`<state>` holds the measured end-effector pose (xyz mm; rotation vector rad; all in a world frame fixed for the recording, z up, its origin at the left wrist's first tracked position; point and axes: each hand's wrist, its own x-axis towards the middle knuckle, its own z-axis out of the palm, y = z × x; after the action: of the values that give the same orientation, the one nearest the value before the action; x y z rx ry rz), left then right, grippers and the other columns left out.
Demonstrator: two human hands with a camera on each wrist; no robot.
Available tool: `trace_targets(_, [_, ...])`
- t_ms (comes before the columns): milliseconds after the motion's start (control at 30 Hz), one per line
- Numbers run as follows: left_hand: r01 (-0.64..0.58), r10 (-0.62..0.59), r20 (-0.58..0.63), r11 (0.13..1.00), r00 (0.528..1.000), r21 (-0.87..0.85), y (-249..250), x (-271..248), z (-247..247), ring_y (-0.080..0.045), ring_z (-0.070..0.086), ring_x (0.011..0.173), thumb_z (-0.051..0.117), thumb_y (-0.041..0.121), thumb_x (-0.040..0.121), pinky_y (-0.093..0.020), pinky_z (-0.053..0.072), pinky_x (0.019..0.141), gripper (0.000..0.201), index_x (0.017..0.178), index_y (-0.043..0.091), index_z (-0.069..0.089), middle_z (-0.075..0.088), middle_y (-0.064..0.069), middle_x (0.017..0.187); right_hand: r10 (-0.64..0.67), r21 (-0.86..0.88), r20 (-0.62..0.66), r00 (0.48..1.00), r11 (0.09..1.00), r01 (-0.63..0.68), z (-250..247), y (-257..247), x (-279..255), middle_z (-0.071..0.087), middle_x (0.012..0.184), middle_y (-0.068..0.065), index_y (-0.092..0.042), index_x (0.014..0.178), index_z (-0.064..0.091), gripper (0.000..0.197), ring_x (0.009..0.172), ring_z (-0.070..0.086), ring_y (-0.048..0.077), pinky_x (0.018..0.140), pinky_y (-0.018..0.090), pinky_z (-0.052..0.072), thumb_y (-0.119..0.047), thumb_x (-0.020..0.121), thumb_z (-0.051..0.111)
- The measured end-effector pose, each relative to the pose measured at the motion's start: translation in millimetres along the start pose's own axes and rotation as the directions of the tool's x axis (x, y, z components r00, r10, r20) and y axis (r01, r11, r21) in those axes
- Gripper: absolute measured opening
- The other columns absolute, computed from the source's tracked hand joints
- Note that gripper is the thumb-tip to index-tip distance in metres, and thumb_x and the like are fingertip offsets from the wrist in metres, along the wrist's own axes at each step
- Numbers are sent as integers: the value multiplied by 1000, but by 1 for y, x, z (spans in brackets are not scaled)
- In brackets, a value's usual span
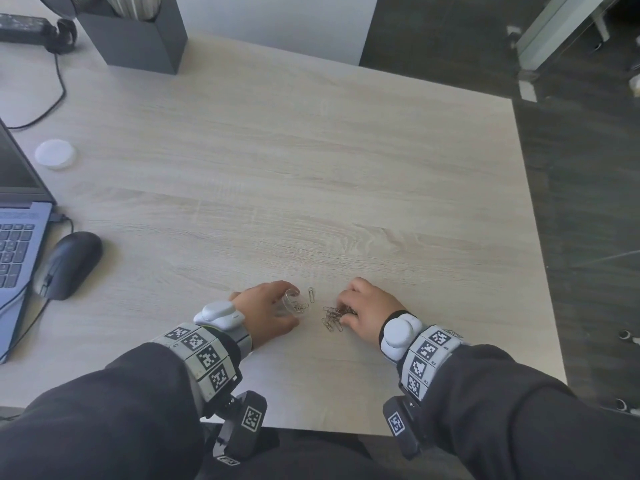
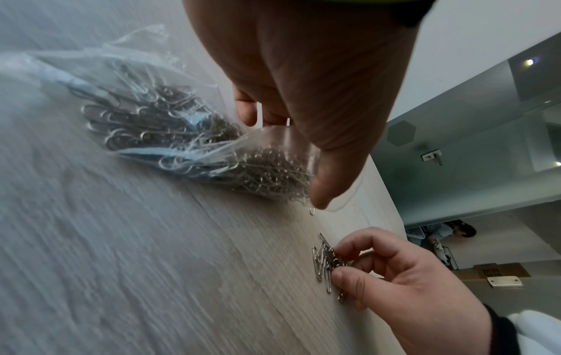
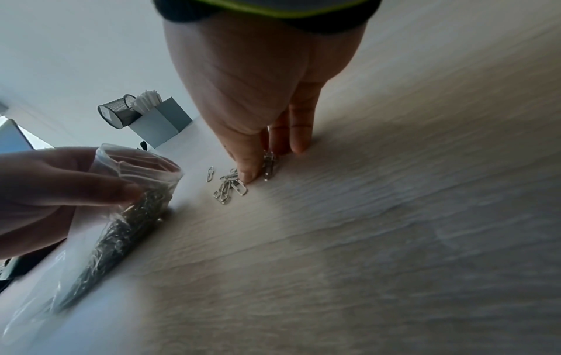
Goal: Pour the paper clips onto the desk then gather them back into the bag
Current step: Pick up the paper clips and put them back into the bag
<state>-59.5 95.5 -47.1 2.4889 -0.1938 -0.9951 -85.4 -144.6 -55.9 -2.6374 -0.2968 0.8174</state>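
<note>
A clear plastic bag (image 1: 292, 303) (image 2: 170, 134) (image 3: 127, 206) lies on the desk (image 1: 311, 168), holding many silver paper clips. My left hand (image 1: 266, 310) (image 3: 60, 189) grips its mouth and keeps it open toward the right. A small heap of loose paper clips (image 1: 332, 317) (image 2: 325, 264) (image 3: 230, 187) lies just right of the bag. My right hand (image 1: 367, 313) (image 2: 394, 271) has its fingers curled down on that heap and pinches several clips between thumb and fingers. One single clip (image 1: 311, 294) (image 3: 209, 174) lies apart, between the bag and the heap.
A black mouse (image 1: 67, 265) and an open laptop (image 1: 17, 230) sit at the left. A white round lid (image 1: 55, 154) lies further back. A dark box (image 1: 135, 32) (image 3: 161, 125) and mesh pen cup (image 3: 116, 114) stand at the far left corner. The desk's right edge (image 1: 533, 220) drops to dark floor.
</note>
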Motion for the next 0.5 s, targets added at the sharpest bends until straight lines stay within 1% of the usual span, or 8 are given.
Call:
trace_targets(67, [-5, 5, -13, 1000, 1000, 0, 1, -1, -1, -14, 59, 114, 60, 51, 79, -33, 37, 99, 47, 125, 47, 52, 64, 17, 119, 9, 4, 19, 1000, 1000, -9, 0, -1, 1, 50, 110, -4, -21, 109, 61, 19, 94, 53, 20, 77, 26, 38, -25, 91, 59])
trace_targets(167, [-6, 6, -12, 1000, 1000, -12, 1, -1, 0, -13, 59, 114, 61, 49, 79, -32, 36, 97, 47, 125, 47, 52, 63, 17, 119, 40, 18, 24, 999, 999, -40, -3, -3, 3, 47, 100, -8, -21, 105, 61, 16, 94, 55, 20, 78, 27, 41, -23, 89, 59])
trace_targets(233, [-8, 8, -7, 1000, 1000, -16, 0, 0, 0, -13, 59, 114, 59, 52, 76, -32, 36, 96, 49, 124, 48, 52, 63, 19, 119, 70, 30, 35, 997, 997, -71, -5, -5, 6, 49, 99, -8, -20, 100, 62, 15, 94, 55, 19, 79, 28, 43, -21, 86, 58])
trace_targets(300, [-11, 11, -1, 1000, 1000, -12, 0, 1, 0, -13, 59, 115, 57, 53, 74, -33, 37, 97, 51, 124, 49, 52, 63, 20, 119, 95, 41, 36, 995, 994, -96, -7, -7, 9, 49, 95, -9, -20, 94, 63, 13, 93, 55, 19, 79, 28, 44, -18, 82, 58])
trace_targets(367, [-15, 15, -3, 1000, 1000, -11, 0, 1, 1, -13, 59, 114, 58, 53, 74, -33, 36, 98, 50, 124, 48, 52, 64, 20, 118, 106, 38, 39, 994, 993, -108, -8, -9, 11, 49, 92, -9, -21, 91, 63, 12, 89, 53, 17, 78, 28, 44, -17, 80, 58])
trace_targets(433, [-23, 23, -5, 1000, 1000, -11, 0, 1, 1, -12, 60, 113, 59, 52, 75, -33, 35, 98, 50, 124, 48, 52, 65, 20, 117, 111, 33, 52, 992, 993, -113, -9, -9, 12, 50, 92, -9, -20, 90, 64, 13, 85, 47, 14, 75, 26, 40, -16, 80, 58])
trace_targets(500, [-28, 28, -8, 999, 1000, -17, -1, 1, 2, -12, 60, 112, 59, 52, 74, -33, 35, 97, 49, 123, 47, 53, 65, 20, 115, 109, 48, 58, 992, 993, -112, -11, -8, 12, 52, 89, -9, -21, 87, 63, 11, 84, 47, 14, 75, 26, 40, -16, 78, 58])
